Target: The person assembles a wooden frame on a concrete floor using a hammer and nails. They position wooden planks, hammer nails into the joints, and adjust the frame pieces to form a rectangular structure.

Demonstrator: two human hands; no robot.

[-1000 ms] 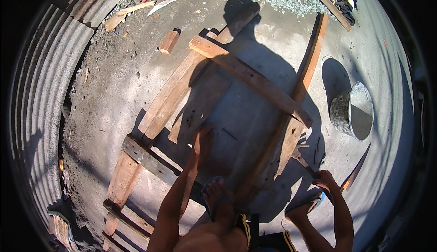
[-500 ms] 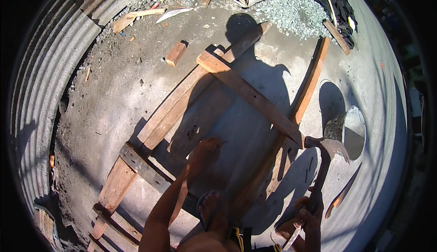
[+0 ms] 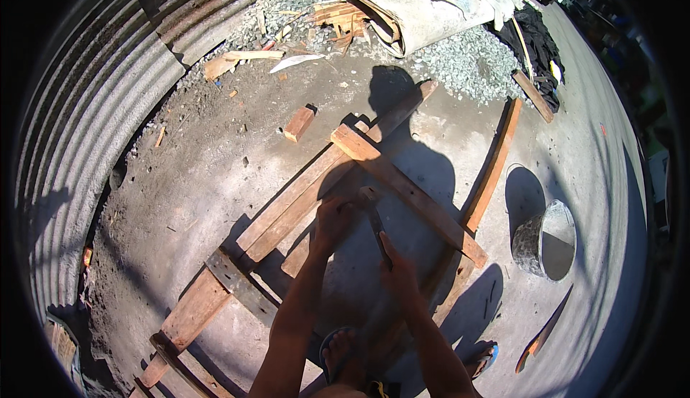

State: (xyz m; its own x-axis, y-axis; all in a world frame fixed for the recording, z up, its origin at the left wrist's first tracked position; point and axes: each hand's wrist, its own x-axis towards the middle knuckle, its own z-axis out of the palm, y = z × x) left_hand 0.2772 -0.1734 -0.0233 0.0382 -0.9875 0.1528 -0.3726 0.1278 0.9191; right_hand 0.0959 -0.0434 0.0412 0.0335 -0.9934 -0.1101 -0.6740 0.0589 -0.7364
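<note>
My right hand (image 3: 397, 272) is closed round the dark handle of a claw hammer (image 3: 376, 227), in front of my body. The hammer's head is at the fingers of my left hand (image 3: 336, 220), deep in my shadow. My left hand is closed in a pinch on a nail, which is hard to see in the dark. Both hands are over a ladder-like wooden frame. Its left beam (image 3: 287, 200) runs beside my left hand, and a wooden crosspiece (image 3: 410, 193) slants across beyond the hammer. Whether the hammer touches the nail I cannot tell.
A bucket (image 3: 528, 247) lies tipped at the right, with a handsaw (image 3: 544, 332) nearer me. A short wood block (image 3: 299, 123) lies beyond the left beam. Corrugated sheeting (image 3: 93, 110) bounds the left. Gravel (image 3: 467, 64) and a pale rolled sheet (image 3: 445, 3) are at the back.
My right hand has brought the hammer from the far right inward to my left hand. My left hand has moved slightly up and right. The view has tilted up a little.
</note>
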